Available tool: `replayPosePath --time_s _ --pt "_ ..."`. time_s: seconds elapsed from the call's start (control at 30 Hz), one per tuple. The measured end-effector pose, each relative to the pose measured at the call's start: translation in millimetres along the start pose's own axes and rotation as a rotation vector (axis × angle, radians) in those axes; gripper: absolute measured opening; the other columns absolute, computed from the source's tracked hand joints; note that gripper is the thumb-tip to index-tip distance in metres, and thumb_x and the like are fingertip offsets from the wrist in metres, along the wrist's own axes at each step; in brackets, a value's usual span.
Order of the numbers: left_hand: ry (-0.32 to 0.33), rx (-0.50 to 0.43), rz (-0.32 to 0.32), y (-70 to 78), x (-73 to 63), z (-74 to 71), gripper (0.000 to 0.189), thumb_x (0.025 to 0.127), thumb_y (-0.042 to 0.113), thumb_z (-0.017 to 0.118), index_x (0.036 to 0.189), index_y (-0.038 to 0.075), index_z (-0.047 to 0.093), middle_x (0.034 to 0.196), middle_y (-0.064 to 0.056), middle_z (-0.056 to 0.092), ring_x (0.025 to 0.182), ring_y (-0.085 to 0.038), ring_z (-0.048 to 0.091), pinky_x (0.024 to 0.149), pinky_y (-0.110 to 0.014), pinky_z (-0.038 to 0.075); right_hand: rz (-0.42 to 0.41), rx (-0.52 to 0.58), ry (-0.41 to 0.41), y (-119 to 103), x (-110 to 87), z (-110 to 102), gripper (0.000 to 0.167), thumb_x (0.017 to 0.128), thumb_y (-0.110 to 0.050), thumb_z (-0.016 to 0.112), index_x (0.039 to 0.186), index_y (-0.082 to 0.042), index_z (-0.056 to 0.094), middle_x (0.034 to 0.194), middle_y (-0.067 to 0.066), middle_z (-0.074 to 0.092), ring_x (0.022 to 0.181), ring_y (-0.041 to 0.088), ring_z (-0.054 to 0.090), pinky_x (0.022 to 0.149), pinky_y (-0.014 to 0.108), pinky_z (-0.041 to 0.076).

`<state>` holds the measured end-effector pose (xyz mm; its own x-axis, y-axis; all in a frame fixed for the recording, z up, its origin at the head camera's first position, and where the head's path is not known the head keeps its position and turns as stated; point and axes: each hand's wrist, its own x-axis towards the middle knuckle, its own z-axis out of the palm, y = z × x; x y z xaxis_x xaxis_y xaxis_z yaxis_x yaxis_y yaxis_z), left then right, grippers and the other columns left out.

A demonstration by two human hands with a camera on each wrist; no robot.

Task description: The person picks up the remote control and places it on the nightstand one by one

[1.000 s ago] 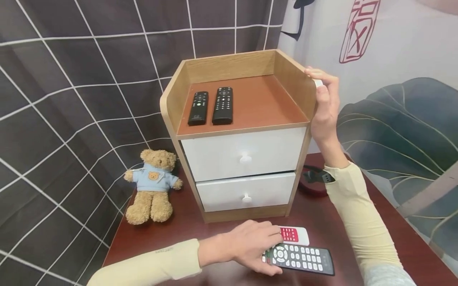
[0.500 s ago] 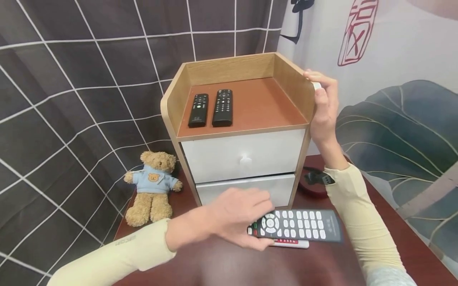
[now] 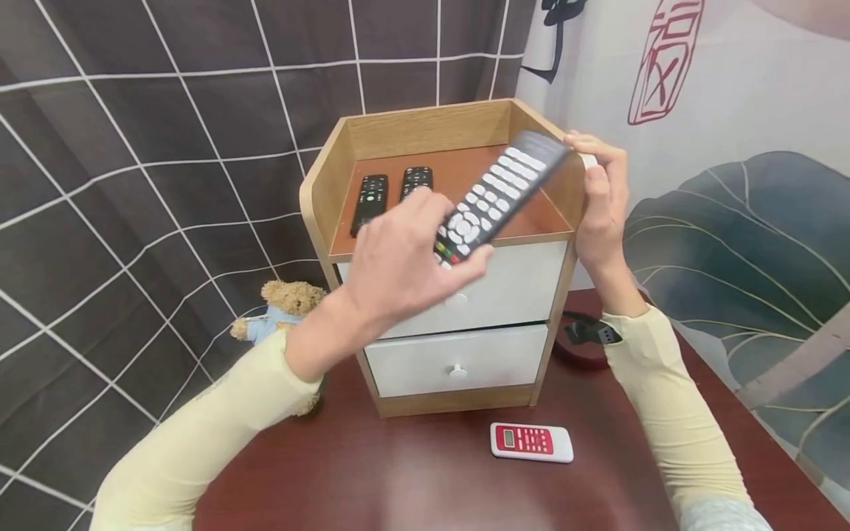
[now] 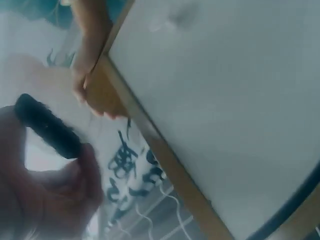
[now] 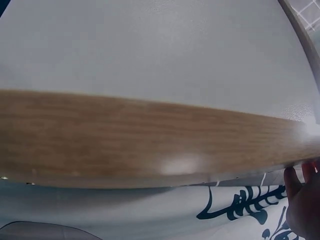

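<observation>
In the head view my left hand (image 3: 401, 258) holds a black remote control (image 3: 496, 193) with white buttons, pinched at its coloured-button end. The remote is tilted up to the right, raised in front of the wooden cabinet's (image 3: 458, 403) top shelf. The left wrist view shows the same remote (image 4: 49, 125) end-on between fingers and thumb. My right hand (image 3: 600, 203) grips the upper edge of the cabinet's right side panel. On the shelf lie two more black remotes, the left one (image 3: 370, 198) in sight and the right one (image 3: 417, 177) partly behind my left hand.
A white and red remote (image 3: 531, 442) lies on the dark red table (image 3: 398, 472) before the cabinet. To the left sits a teddy bear (image 3: 292, 296), mostly hidden by my left arm. Beside the cabinet's right foot is a dark round object (image 3: 581, 354). Both white drawers (image 3: 405, 365) are closed.
My left hand has lifted the white-buttoned remote off the table, from beside the white and red one, and carried it up to shelf height. The right hand stays on the cabinet.
</observation>
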<state>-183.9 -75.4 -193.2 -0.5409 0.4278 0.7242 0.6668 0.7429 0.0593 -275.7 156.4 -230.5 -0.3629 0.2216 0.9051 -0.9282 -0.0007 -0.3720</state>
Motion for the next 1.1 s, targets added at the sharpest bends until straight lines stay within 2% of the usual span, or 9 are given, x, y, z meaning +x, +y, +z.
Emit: replayPosePath --time_s 0.07,0.13,0.2,0.27,0.43,0.57,0.83,1.1 --pt "-0.105 0.049 -0.185 -1.6 13.1 -5.4 0.043 0.083 0.055 0.066 0.093 0.013 0.06 0.086 0.001 0.058 0.069 -0.013 0.055 0.055 -0.03 0.048 0.016 -0.04 -0.01 -3 -0.2 0 0.034 0.093 -0.01 0.034 0.114 -0.004 0.06 0.12 -0.003 0.064 0.128 0.026 0.05 0.116 0.035 0.03" --pt "-0.229 0.11 -0.311 -3.6 28.5 -8.8 0.045 0.084 0.059 0.061 0.091 0.015 0.059 0.085 0.001 0.058 0.071 -0.016 0.056 0.058 -0.034 0.048 0.03 -0.056 -0.008 -5 -0.6 0 0.034 0.093 -0.011 0.034 0.114 -0.005 0.06 0.12 -0.004 0.064 0.129 0.025 0.05 0.115 0.035 0.029" --pt "-0.334 0.159 -0.388 -5.0 44.8 -9.3 0.047 0.084 0.062 0.058 0.09 0.016 0.06 0.087 0.0 0.06 0.074 -0.019 0.058 0.062 -0.037 0.049 0.041 -0.059 -0.008 -6 -0.9 -1 0.034 0.093 -0.012 0.034 0.115 -0.006 0.06 0.121 -0.004 0.063 0.129 0.025 0.049 0.114 0.034 0.029" --pt "-0.427 0.196 -0.431 -5.7 61.0 -8.0 0.048 0.084 0.062 0.055 0.094 0.015 0.061 0.093 -0.002 0.061 0.079 -0.021 0.061 0.067 -0.038 0.051 0.042 -0.053 -0.002 -6 -0.5 -1 0.034 0.093 -0.011 0.035 0.114 -0.006 0.061 0.121 -0.004 0.064 0.128 0.025 0.049 0.114 0.034 0.029" --pt "-0.592 0.25 -0.47 -8.3 92.6 2.1 0.05 0.086 0.056 0.052 0.112 0.015 0.062 0.112 -0.007 0.061 0.096 -0.022 0.06 0.081 -0.038 0.053 0.027 -0.036 0.009 -6 0.5 2 0.033 0.092 -0.01 0.035 0.112 -0.005 0.061 0.118 -0.003 0.065 0.127 0.025 0.051 0.115 0.035 0.03" --pt "-0.655 0.292 -0.489 -12.4 107.5 15.5 0.053 0.087 0.052 0.05 0.118 0.012 0.063 0.121 -0.009 0.061 0.102 -0.024 0.06 0.085 -0.038 0.054 0.027 -0.027 0.01 -7 -0.2 3 0.033 0.092 -0.009 0.035 0.112 -0.004 0.061 0.118 -0.003 0.065 0.127 0.026 0.051 0.115 0.035 0.03" --pt "-0.674 0.339 -0.481 -9.6 118.9 33.1 0.04 0.085 0.039 0.052 0.114 0.014 0.065 0.117 -0.006 0.064 0.102 -0.024 0.063 0.081 -0.033 0.057 0.038 -0.03 0.023 -7 -1.5 1 0.034 0.093 -0.011 0.035 0.112 -0.005 0.062 0.119 -0.004 0.065 0.127 0.025 0.05 0.114 0.034 0.03" --pt "-0.711 0.391 -0.497 -5.8 118.3 39.5 0.048 0.089 0.046 0.055 0.124 0.015 0.064 0.124 -0.005 0.063 0.105 -0.02 0.062 0.084 -0.032 0.056 0.037 -0.05 0.006 -4 -0.8 2 0.035 0.092 -0.011 0.034 0.114 -0.006 0.061 0.12 -0.006 0.064 0.128 0.024 0.05 0.114 0.034 0.03"
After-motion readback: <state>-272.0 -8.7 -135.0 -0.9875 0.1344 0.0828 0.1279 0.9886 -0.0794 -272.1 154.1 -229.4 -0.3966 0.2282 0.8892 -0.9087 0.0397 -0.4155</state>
